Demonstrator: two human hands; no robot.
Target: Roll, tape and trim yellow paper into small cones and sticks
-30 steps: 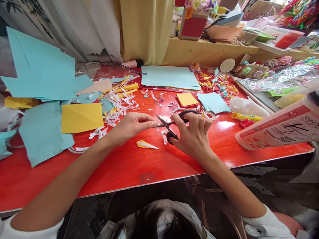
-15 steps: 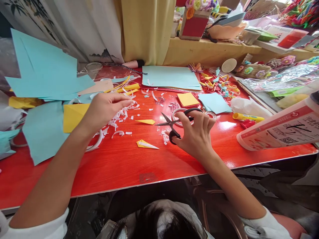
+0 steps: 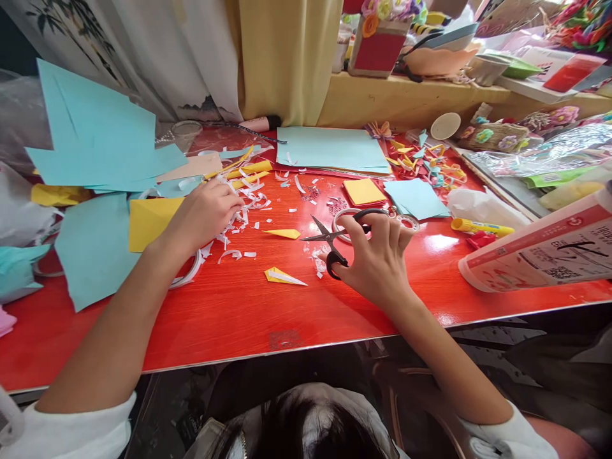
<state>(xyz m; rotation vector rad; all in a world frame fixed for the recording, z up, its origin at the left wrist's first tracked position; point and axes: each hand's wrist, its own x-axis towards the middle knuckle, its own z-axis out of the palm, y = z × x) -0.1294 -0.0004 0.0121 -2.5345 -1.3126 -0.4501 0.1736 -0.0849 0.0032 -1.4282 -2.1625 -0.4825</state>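
Note:
My right hand (image 3: 377,258) grips black-handled scissors (image 3: 329,239), thumb and fingers in the loops, blades parted and pointing left. My left hand (image 3: 205,213) rests low over a heap of white paper scraps (image 3: 232,233), its fingers bent downward; whatever is under the fingertips is hidden. Between the hands lie a yellow folded paper point (image 3: 285,234) and, nearer me, a yellow and white folded piece (image 3: 283,276). A roll of white tape (image 3: 345,223) sits behind the scissors.
Blue sheets (image 3: 332,150) lie at the back of the red table (image 3: 229,325). A yellow paper stack (image 3: 364,191), blue squares (image 3: 415,197) and a glue stick (image 3: 480,227) are right of centre. A large bottle (image 3: 540,255) leans at the right. Large blue paper (image 3: 105,140) stands left.
My left hand has moved slightly left and down onto the scraps, and its fingers have turned downward. My right hand keeps the scissors in nearly the same place. The view has shifted slightly.

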